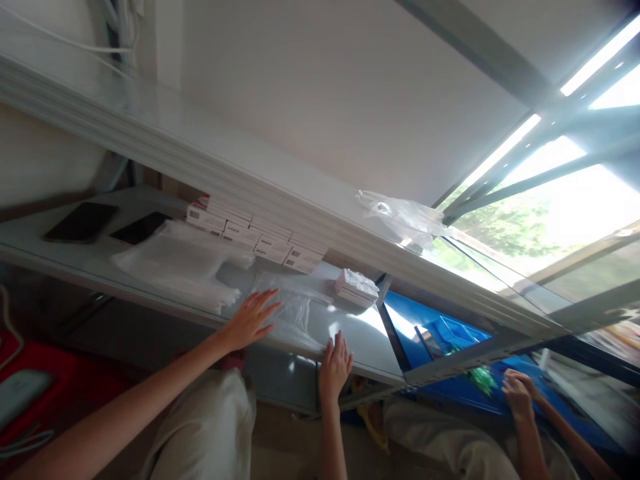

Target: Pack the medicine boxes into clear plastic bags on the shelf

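My left hand (251,320) is open, its fingers spread over the edge of a thin clear plastic bag (290,313) lying flat on the grey shelf table (370,343). At the table's front edge, my right hand (335,368) has its fingers stretched out beside the bag's near right corner; whether it touches the plastic I cannot tell. Left of the bag lies a stack of white plastic bags (180,263). Behind these, white boxes with printed labels (270,247) are piled in a row. A small bundle of white packets (357,287) sits to the right.
Two dark flat devices (83,222) lie at the table's left. An upper shelf (250,170) runs overhead, bearing a crumpled plastic bag (400,213). On the right, another person's hands (520,393) are near a blue surface (425,373) with a green bundle (481,379). Red material (70,380) lies lower left.
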{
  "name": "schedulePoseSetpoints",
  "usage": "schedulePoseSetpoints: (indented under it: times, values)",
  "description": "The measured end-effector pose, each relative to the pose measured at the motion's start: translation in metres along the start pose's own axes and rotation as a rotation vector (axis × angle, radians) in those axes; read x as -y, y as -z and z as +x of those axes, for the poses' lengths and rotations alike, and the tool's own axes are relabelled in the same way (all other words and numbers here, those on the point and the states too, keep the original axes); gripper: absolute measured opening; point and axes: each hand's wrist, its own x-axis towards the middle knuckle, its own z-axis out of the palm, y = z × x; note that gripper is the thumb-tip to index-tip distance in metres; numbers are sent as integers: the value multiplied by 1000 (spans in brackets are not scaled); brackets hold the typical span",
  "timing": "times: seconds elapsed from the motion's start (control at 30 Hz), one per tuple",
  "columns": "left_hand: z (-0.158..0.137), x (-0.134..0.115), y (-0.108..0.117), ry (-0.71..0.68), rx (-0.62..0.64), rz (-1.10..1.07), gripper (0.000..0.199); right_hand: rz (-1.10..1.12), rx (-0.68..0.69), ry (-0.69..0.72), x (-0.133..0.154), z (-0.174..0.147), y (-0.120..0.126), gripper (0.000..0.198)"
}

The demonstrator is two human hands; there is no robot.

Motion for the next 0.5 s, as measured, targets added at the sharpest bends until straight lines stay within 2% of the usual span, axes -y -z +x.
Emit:
schedulePoseSetpoints:
  times: [0.07, 0.17, 0.27, 0.33, 0.43, 0.5]
  values:
    - [-23, 7, 4, -9, 82, 28, 58, 31, -69, -17, 10, -6, 5, 61]
    - [-49, 22, 4, -25, 144, 47, 46, 62, -133, 8, 34, -13, 14, 53]
    - [-62, 30, 1, -65, 172, 24, 41, 123, -70, 153, 70, 2, 19, 45]
    - [-65, 30, 0, -97, 173, -6, 44, 203, 78, 280, 102, 26, 17, 45]
    - [-64, 24, 1, -113, 155, -68, 45, 311, 447, 432, 151, 74, 2, 47]
    - [-63, 20, 5, -97, 163, -86, 45, 265, 602, 436, 180, 100, -12, 49]
